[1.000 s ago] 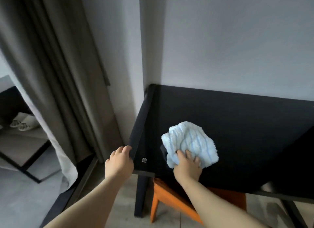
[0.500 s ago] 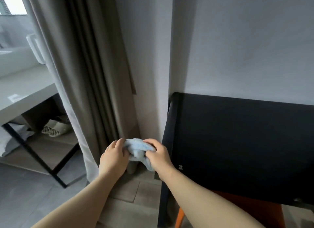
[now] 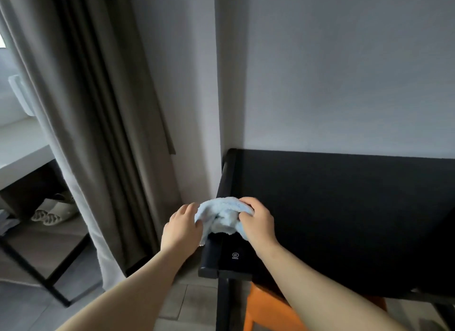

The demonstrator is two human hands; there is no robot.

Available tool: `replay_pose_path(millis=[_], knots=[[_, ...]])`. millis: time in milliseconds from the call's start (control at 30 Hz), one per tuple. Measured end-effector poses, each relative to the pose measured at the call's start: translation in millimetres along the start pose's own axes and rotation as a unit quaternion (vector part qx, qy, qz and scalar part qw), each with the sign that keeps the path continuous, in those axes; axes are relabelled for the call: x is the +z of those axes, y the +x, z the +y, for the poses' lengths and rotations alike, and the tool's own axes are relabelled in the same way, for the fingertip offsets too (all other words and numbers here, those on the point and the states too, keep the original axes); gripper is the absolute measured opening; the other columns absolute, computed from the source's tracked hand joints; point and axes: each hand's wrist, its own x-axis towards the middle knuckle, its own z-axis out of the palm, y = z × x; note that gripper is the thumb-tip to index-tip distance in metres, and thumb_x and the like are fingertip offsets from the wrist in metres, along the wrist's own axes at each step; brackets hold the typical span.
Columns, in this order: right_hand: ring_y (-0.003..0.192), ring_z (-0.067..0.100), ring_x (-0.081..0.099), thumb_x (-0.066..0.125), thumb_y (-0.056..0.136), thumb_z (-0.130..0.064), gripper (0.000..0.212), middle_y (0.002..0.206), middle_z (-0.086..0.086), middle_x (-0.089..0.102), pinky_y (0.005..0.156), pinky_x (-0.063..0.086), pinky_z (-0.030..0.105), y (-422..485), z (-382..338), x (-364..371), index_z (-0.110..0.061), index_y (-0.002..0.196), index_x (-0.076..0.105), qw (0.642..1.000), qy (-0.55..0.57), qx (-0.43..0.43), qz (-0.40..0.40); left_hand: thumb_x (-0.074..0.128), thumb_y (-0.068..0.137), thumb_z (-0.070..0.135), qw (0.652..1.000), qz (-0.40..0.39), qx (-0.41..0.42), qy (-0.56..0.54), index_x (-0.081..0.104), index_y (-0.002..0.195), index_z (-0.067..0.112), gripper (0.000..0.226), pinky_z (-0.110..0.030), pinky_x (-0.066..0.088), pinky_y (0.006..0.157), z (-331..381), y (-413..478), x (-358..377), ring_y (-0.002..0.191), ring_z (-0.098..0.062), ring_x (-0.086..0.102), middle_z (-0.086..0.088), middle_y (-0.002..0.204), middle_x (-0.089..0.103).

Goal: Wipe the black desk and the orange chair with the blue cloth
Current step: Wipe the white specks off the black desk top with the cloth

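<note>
Watching through the head camera, I see the blue cloth [image 3: 221, 215] bunched up between both hands, held over the left edge of the black surface [image 3: 344, 207], a little back from its front corner. The left grip [image 3: 182, 228] has its fingers curled round the cloth's left side, and the right grip [image 3: 258, 226] pinches the right side with its fingers tucked into the folds. The cloth's lower fold hangs close to the surface's edge rail; I cannot tell whether it touches. It is not spread flat, so I judge this to be gathering or folding the cloth, not a wiping stroke.

How much of the surface has been cleaned I cannot say. The top is dark and even, with no streaks, damp marks or dust that I can make out, and its right part runs out of view. A small printed mark [image 3: 235, 255] near the front left corner sits just below the right grip.

The orange chair [image 3: 266, 308] stands tucked under the surface, with only part of its seat and a leg showing beneath the front edge. Neither grip is near it, so I take the chair step as not yet begun. By my reading, what is left is any further passes on the top, then drawing the chair out and wiping it.
</note>
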Motion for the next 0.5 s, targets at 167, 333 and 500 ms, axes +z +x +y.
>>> replay_pose_path(millis=[167, 333, 500], knots=[[0.085, -0.003, 0.057, 0.044, 0.079, -0.001, 0.039, 0.088, -0.018, 0.064, 0.069, 0.044, 0.011, 9.0, 3.1, -63.5, -0.031, 0.093, 0.064, 0.999, 0.013, -0.028, 0.027, 0.045, 0.087, 0.019, 0.999, 0.014, 0.02, -0.037, 0.052, 0.12, 0.022, 0.034, -0.035, 0.045, 0.086, 57.8, -2.7, 23.9, 0.111, -0.02, 0.049, 0.005, 0.125, 0.053], [0.088, 0.003, 0.059, 0.046, 0.078, 0.0, 0.038, 0.092, -0.014, 0.064, 0.078, 0.049, 0.021, 11.9, 13.4, -127.0, -0.026, 0.096, 0.066, 0.999, 0.014, -0.033, 0.009, 0.047, 0.089, 0.022, 0.998, 0.033, 0.01, -0.055, 0.046, 0.131, 0.025, 0.043, -0.033, 0.042, 0.094, 114.0, -20.3, 54.4, 0.122, -0.018, 0.047, 0.005, 0.137, 0.048], [0.087, 0.004, 0.059, 0.048, 0.08, 0.0, 0.035, 0.091, -0.014, 0.065, 0.076, 0.049, 0.02, 1.9, 30.7, -188.9, -0.027, 0.093, 0.066, 0.999, 0.01, -0.029, -0.017, 0.048, 0.088, 0.02, 0.997, 0.047, -0.023, -0.049, 0.045, 0.134, 0.025, 0.046, -0.031, 0.042, 0.095, 160.9, -59.5, 80.8, 0.123, -0.016, 0.046, 0.006, 0.139, 0.047]])
